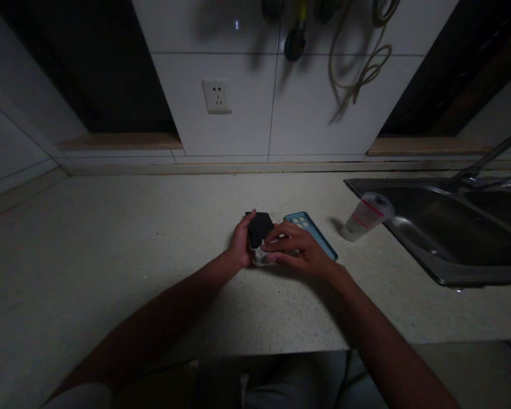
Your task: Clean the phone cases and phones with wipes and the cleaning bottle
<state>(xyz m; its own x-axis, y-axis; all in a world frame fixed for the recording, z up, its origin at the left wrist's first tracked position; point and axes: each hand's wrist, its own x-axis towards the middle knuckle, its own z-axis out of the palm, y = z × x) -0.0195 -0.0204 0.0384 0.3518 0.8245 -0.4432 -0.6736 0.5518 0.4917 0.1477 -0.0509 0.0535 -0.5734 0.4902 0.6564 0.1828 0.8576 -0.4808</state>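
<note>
Currently gripping a black phone (259, 228) at mid-counter (111, 255) with the left hand (241, 241), fingers curling shut around its left edge and tilting it up. Laying the right hand (300, 250) across the phone's near end, fingers stretched almost flat, touching but clasping nothing; something pale is showing beneath, too dim to tell. Leaving the blue case (310, 232) lying empty just beside that hand, not yet on the phone. Ignoring the plastic cup (366, 216) leaning against the sink (451, 272).

place: home kitchen; cues: steel sink (443, 227) with tap (489, 156); stone countertop (132, 250); tiled wall (247, 85); wall socket (217, 96)
</note>
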